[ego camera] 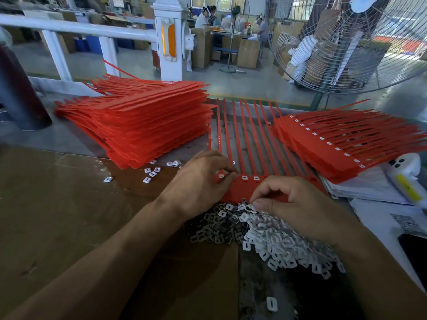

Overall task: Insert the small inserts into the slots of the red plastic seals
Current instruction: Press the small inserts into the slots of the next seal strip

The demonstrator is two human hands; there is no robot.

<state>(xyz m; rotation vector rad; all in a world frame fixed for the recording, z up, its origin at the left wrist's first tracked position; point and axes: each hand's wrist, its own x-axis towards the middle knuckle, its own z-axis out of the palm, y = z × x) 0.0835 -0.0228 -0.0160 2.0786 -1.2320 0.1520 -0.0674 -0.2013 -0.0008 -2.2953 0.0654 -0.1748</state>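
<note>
While the left hand [203, 179] pinched the head end of the red seal strip [251, 188], its grip closed on that strip at the slot being filled, the right hand [288, 204] curled its fingers into the heap of small inserts [265, 229] just beside the strip's near edge, apparently pinching one. An insert could have gone in crooked or reversed, since the pieces lay jumbled at every angle, or skittered off like the strays [150, 175] already scattered. A brown, glossy worktop [69, 204] carried two stacks of seals [138, 125]; beyond stood a white railing [76, 27], a large fan [360, 42] and distant workers.
</note>
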